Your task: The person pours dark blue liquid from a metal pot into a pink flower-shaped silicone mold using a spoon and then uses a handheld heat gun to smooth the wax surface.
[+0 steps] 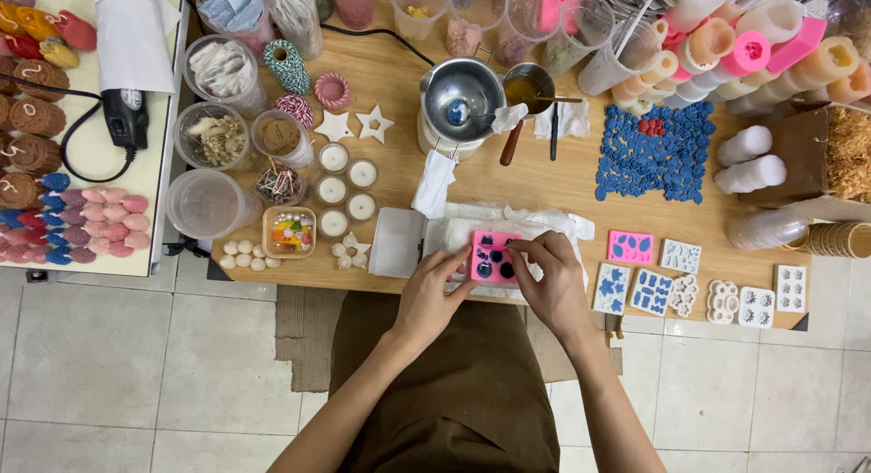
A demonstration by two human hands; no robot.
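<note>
Item: pink silicone mould (493,257), small and roughly square, its cavities filled with dark blue wax. It lay flat on a sheet of white paper (553,226) at the near edge of the wooden table (399,83), directly in front of you, between your two hands.

Grip: your left hand (426,296) pinched the mould's left edge, thumb and fingertips closed on it. Your right hand (555,278) gripped its right side, fingers curled over the upper right corner. Both hands were clamped on the mould; neither was nearer than the other. With the mould so nearly square, no long axis could be told.

Beside it: a white rectangular block (396,242) just left of the paper; a folded white cloth (434,183) above that.

Further out, right: a second pink mould (630,246), then a row of white moulds (717,296), some with blue fillings, along the table's near edge. Above them, a spread of loose blue wax shapes (655,154).

Centre back: a steel melting pot (461,97) on its base, with a smaller pot of yellow liquid (529,87) beside it.

Left: round white candles (334,187), two white star shapes (354,124), spools of twine (286,67), and clear plastic tubs (209,201).

Far right: pale cylindrical candle moulds (771,38), stacked.
</note>
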